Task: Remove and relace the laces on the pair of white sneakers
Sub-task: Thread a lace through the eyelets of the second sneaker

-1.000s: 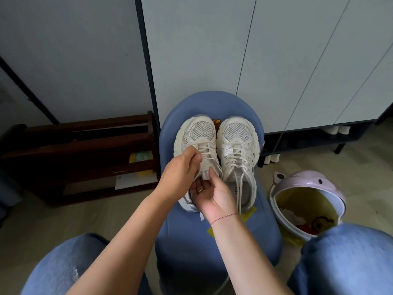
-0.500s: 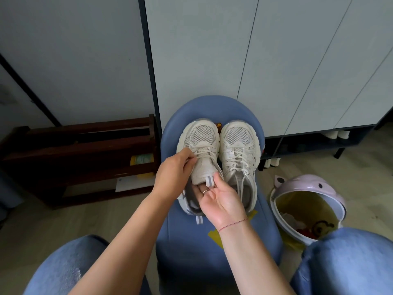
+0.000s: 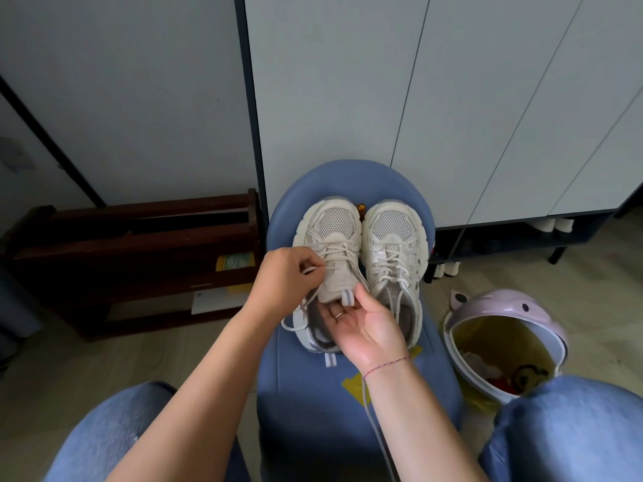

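The left grip pinches a loop of lace drawn out of the near sneaker just ahead of it. Just to its right, the right grip lies palm up, fingers tucked under that sneaker's tongue; whether it pinches cannot be told. The second sneaker stands touching the first, farther right, both on a blue seat.

The blue stool carries 2 white sneakers side by side, left sneaker and right sneaker, toes far; a yellow patch lies near.
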Available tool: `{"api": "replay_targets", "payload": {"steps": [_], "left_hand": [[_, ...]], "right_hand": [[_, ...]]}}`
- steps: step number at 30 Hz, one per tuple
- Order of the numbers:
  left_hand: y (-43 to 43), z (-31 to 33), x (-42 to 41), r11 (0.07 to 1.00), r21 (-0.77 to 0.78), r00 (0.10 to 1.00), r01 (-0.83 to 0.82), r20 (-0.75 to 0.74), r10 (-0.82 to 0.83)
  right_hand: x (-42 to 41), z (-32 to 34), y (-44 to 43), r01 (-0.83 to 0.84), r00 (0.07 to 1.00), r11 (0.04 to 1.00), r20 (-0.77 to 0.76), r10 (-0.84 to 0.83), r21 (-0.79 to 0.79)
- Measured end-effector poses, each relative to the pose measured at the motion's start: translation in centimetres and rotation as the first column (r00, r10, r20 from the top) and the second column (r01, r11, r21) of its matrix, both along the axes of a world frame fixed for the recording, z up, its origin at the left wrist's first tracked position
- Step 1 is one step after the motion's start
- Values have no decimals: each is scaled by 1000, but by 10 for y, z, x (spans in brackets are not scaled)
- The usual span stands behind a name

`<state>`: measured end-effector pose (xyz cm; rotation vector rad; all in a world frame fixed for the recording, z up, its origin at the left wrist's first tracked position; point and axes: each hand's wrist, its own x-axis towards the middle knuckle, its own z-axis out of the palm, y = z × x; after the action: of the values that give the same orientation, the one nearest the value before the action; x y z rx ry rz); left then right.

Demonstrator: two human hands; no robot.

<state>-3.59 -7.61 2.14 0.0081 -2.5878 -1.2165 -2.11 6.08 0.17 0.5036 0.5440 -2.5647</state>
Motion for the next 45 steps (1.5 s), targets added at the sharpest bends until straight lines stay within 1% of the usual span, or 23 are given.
{"api": "replay_targets", "payload": {"steps": [5,13,17,27,29,32,37,39,41,45], "left_hand": [[6,2,2,998,-52,999,-37,-1,37],[7,0,1,995,-53,996,-85,17,86],[10,1,2,988,-120,995,-101,14,103],[12,1,0,985,-118,991,-126,29,130],[10,1,-1,992,-78,993,-103,50,107],[4,0,-4,997,39,994,-63,92,59],[2,-3,-8,964,255,987,-82,158,42],[7,-4,-9,958,282,985,-58,171,10],[11,-5,-10,969,241,988,-54,155,17],[13,-3,-7,994,92,993,-63,101,53]], "right_hand": [[-2,-3,-1,1,1000,1000,10,-1,2],[-3,-3,-1,-4,1000,1000,11,5,-19],[-2,-4,-1,-8,1000,1000,13,9,-25],[-4,-7,0,-29,999,1000,21,29,-6],[-4,-7,0,-22,999,1000,28,23,-15],[-4,-6,0,-19,999,999,35,19,-26],[-3,-4,0,-23,999,999,40,23,-23],[-2,-4,0,-20,999,1000,35,20,-21],[-2,-4,0,-10,1000,1000,29,11,-21],[-2,-5,0,-1,1000,1000,20,2,-12]]}}
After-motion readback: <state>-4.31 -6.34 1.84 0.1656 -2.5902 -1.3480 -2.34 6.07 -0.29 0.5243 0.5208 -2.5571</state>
